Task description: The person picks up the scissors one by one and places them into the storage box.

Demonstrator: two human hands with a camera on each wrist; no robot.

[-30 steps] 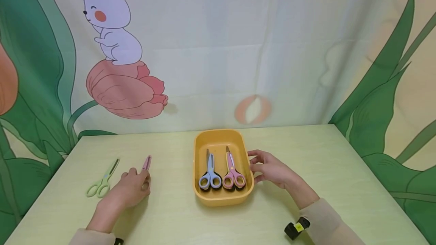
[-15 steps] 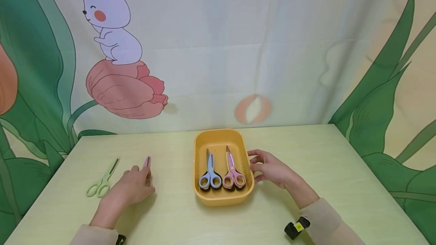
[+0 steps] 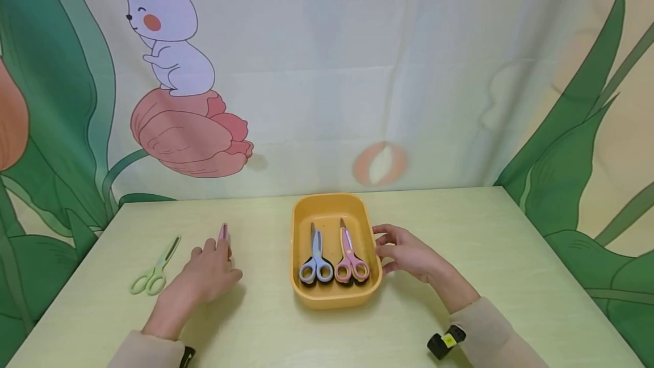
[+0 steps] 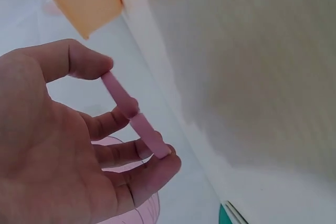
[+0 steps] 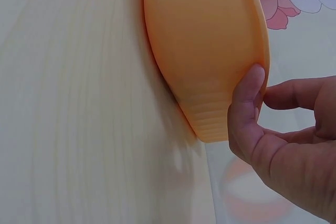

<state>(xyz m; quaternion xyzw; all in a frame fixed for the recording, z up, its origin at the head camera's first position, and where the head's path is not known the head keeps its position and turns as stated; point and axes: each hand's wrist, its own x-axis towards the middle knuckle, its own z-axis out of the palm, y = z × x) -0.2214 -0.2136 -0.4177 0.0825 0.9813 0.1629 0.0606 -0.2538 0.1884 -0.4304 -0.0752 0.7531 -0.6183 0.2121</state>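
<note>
In the left wrist view, pink scissors [image 4: 120, 96] are held by the handle edges between the thumb and fingers of my left hand [image 4: 58, 124], off the table. From the head view my left hand [image 3: 205, 274] hides most of them, and a pink blade tip [image 3: 223, 233] shows beyond the fingers. My right hand [image 3: 411, 254] holds the right rim of a yellow tray [image 3: 334, 301], with thumb and fingers at its edge in the right wrist view. Inside the tray lie blue scissors [image 3: 317, 254] and pink-and-yellow scissors [image 3: 349, 254], side by side, blades pointing away.
Green scissors [image 3: 156, 271] lie on the table [image 3: 286, 339] to the left of my left hand. A printed cloth [image 3: 306, 72] with a rabbit and flowers hangs behind the table's far edge. A black wrist strap [image 3: 445, 342] sits at the right sleeve.
My left hand has moved slightly right and away from me, and the pink scissors have come up with it. My right hand and the tray stay in place.
</note>
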